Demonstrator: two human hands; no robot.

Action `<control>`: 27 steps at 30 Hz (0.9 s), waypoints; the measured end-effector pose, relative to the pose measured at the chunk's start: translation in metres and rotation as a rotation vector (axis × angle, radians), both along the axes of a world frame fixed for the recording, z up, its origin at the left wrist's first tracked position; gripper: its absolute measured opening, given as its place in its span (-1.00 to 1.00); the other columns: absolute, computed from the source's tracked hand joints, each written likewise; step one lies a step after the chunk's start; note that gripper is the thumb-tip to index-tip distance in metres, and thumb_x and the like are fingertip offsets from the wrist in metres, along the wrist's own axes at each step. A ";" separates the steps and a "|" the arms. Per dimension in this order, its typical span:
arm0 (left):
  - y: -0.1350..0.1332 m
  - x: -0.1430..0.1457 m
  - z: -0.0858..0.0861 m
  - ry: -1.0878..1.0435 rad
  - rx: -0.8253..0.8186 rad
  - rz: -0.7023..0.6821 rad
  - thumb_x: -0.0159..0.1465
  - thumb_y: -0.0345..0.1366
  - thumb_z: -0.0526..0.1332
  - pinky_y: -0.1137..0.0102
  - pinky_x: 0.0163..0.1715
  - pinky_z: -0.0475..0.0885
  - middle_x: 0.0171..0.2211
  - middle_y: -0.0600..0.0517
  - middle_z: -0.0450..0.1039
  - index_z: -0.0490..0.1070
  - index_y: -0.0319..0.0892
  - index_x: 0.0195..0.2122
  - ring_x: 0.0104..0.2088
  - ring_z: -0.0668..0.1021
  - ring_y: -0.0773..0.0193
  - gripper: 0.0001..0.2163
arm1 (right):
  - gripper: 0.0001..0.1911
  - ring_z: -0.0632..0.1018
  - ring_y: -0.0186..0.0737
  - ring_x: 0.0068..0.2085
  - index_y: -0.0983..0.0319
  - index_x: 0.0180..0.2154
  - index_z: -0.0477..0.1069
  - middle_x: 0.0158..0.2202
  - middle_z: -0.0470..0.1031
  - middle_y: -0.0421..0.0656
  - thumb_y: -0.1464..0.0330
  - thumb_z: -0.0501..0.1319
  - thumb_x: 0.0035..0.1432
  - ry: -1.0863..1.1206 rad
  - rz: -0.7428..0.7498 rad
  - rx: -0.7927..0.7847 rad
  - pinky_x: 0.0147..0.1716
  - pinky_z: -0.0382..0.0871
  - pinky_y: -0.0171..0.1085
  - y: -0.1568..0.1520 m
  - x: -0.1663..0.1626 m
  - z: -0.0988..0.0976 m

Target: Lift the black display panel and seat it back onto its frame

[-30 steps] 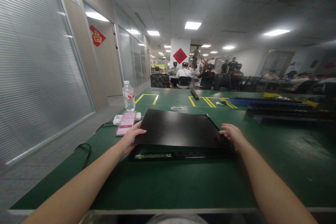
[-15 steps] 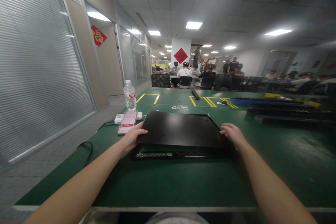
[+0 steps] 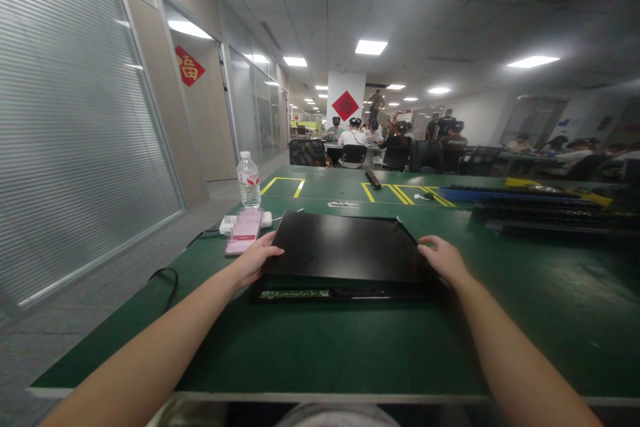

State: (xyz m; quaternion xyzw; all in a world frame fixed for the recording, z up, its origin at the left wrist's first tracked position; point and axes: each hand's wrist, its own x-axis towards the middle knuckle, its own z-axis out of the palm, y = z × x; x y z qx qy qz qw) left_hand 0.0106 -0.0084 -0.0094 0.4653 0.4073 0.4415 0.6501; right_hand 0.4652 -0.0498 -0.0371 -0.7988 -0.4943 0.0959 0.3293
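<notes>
A flat black panel (image 3: 345,247), like a display screen, lies tilted over a black frame (image 3: 385,294). Along the near side of that frame a strip of green circuit board (image 3: 295,293) shows; the rest of the frame is mostly covered. My left hand (image 3: 256,259) grips the panel's left edge, thumb on top and fingers underneath. At the opposite edge, my right hand (image 3: 440,255) pinches the panel's right side, with its fingertips partly hidden.
Left of the panel are a phone (image 3: 244,232), a white case (image 3: 229,223) and a water bottle (image 3: 249,180). Black parts (image 3: 540,217) and a blue tray (image 3: 505,193) lie at the right. Yellow tape (image 3: 400,195) marks the far side of the green table (image 3: 330,353). People sit beyond.
My right hand has closed in on the panel's right edge, its fingers now pressed against it. The left hand and the panel stay nearly where they were.
</notes>
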 end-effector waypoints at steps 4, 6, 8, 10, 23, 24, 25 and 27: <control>0.002 0.000 -0.001 -0.003 -0.027 0.006 -0.05 -0.57 0.30 0.33 -0.36 0.57 -0.34 0.00 0.65 0.36 -0.20 0.03 -0.41 0.68 0.14 -0.45 | -0.67 0.59 -0.12 -0.25 0.16 -0.10 0.57 -0.29 0.63 -0.12 0.24 0.21 0.12 -0.043 0.005 0.013 -0.27 0.34 -0.24 0.000 0.001 -0.002; 0.002 0.001 0.000 -0.003 -0.039 0.010 -0.05 -0.58 0.29 0.33 -0.37 0.57 -0.35 -0.01 0.64 0.36 -0.21 0.02 -0.41 0.68 0.14 -0.46 | -0.68 0.59 -0.12 -0.26 0.16 -0.11 0.57 -0.29 0.64 -0.13 0.23 0.21 0.11 -0.065 0.010 0.019 -0.29 0.34 -0.24 0.000 0.001 -0.002; 0.002 0.001 0.000 0.000 -0.044 0.016 -0.04 -0.59 0.29 0.33 -0.38 0.58 -0.35 -0.01 0.64 0.35 -0.21 0.01 -0.41 0.68 0.14 -0.47 | -0.68 0.59 -0.13 -0.28 0.16 -0.12 0.58 -0.30 0.63 -0.13 0.23 0.21 0.11 -0.079 0.014 0.018 -0.30 0.34 -0.25 -0.001 0.002 -0.002; 0.002 0.001 0.000 0.006 -0.045 0.028 -0.04 -0.60 0.29 0.33 -0.37 0.58 -0.34 -0.01 0.64 0.34 -0.20 0.00 -0.40 0.68 0.14 -0.47 | -0.67 0.58 -0.14 -0.30 0.16 -0.11 0.57 -0.31 0.63 -0.14 0.23 0.19 0.12 -0.080 0.020 0.013 -0.32 0.33 -0.25 -0.001 0.001 -0.002; 0.000 0.001 -0.001 0.023 -0.022 0.046 -0.02 -0.60 0.30 0.31 -0.34 0.62 -0.24 -0.04 0.63 0.35 -0.16 -0.05 -0.29 0.70 0.11 -0.52 | -0.69 0.60 -0.13 -0.25 0.16 -0.11 0.58 -0.27 0.65 -0.13 0.26 0.21 0.12 -0.078 0.016 0.007 -0.28 0.36 -0.24 -0.002 0.000 -0.001; 0.000 0.001 -0.001 0.028 -0.021 0.046 -0.02 -0.60 0.30 0.31 -0.35 0.61 -0.25 -0.04 0.63 0.36 -0.17 -0.06 -0.30 0.70 0.10 -0.52 | -0.69 0.60 -0.13 -0.26 0.16 -0.11 0.58 -0.28 0.65 -0.13 0.26 0.21 0.12 -0.081 0.017 0.006 -0.28 0.36 -0.24 -0.002 0.001 -0.001; 0.000 0.001 -0.001 0.031 -0.022 0.045 -0.03 -0.60 0.31 0.31 -0.36 0.61 -0.25 -0.05 0.63 0.36 -0.17 -0.06 -0.30 0.69 0.09 -0.52 | -0.69 0.60 -0.12 -0.26 0.16 -0.12 0.58 -0.28 0.64 -0.13 0.25 0.21 0.12 -0.083 0.017 0.006 -0.29 0.36 -0.24 -0.002 0.001 -0.001; 0.000 0.001 -0.001 0.031 -0.023 0.044 -0.03 -0.60 0.31 0.31 -0.36 0.61 -0.26 -0.06 0.63 0.36 -0.18 -0.06 -0.31 0.69 0.08 -0.52 | -0.69 0.60 -0.12 -0.26 0.16 -0.12 0.59 -0.30 0.64 -0.13 0.25 0.21 0.12 -0.089 0.013 0.011 -0.30 0.37 -0.24 -0.002 0.001 -0.001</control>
